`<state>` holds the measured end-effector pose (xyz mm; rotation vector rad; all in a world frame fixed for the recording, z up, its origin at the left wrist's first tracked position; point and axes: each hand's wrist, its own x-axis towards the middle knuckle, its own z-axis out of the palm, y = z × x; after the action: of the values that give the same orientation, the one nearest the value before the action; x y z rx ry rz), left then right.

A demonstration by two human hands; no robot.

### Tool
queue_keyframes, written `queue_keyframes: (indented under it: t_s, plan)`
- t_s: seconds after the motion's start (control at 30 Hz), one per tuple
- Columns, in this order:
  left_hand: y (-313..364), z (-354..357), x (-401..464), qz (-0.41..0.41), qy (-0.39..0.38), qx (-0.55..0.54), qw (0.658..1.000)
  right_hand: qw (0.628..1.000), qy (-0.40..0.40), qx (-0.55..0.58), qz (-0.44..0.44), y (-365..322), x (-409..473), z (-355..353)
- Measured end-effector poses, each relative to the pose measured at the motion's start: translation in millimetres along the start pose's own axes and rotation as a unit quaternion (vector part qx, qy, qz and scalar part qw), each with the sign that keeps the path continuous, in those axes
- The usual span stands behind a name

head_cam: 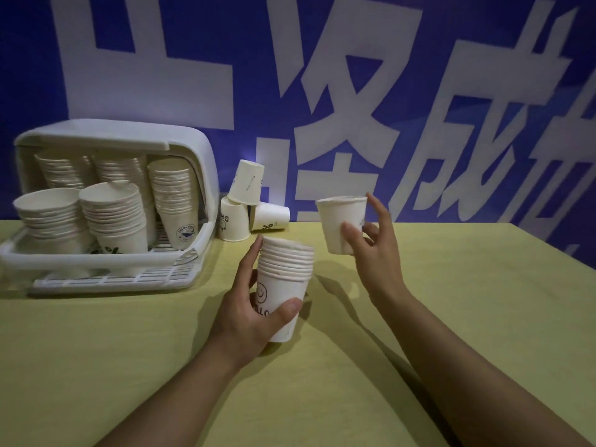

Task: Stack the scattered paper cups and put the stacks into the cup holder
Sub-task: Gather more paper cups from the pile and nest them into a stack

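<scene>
My left hand (248, 304) grips a stack of white paper cups (285, 279) with a smiley print, held upright above the table. To its right and a little higher, my right hand (371, 240) holds a single white paper cup (342, 221), mouth up and apart from the stack. Three loose cups (245, 201) lie in a small pile by the wall: one upside down, one tilted on top, one on its side. The white cup holder (129, 256) at the left holds several tall stacks under its raised lid.
The yellow-green table (419, 317) runs to a blue wall with large white characters. The holder's slatted tray (122, 279) juts toward me at the left. The table's right edge slants off at the far right.
</scene>
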<state>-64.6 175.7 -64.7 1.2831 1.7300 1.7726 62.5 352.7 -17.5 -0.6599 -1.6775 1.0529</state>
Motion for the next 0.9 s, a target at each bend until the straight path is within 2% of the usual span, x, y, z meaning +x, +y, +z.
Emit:
queue_keyframes:
  t_s: [0.17, 0.3, 0.43, 0.7, 0.9]
  plan:
    - [4.7, 4.0, -4.4, 0.003, -0.046, 0.039, 0.998, 0.992, 0.002, 0.125, 0.014, -22.0, -8.6, 0.1]
    - [5.0, 4.3, -6.2, 0.004, -0.074, 0.065, 0.995, 0.993, -0.055, 0.107, -0.011, -29.5, -27.8, 7.4]
    - [8.4, 4.2, -7.6, 0.007, -0.069, 0.07, 0.995, 0.99, -0.118, 0.076, -0.006, -23.7, -42.7, 13.3]
    - [3.4, 0.0, -2.6, -0.008, 0.028, 0.008, 1.0, 0.986, -0.168, -0.018, 0.011, -15.4, -53.7, 20.5]
    - [-1.2, -3.3, 5.1, -0.01, 0.108, -0.037, 0.993, 0.988, -0.149, -0.028, 0.033, -6.5, -49.8, 18.3]
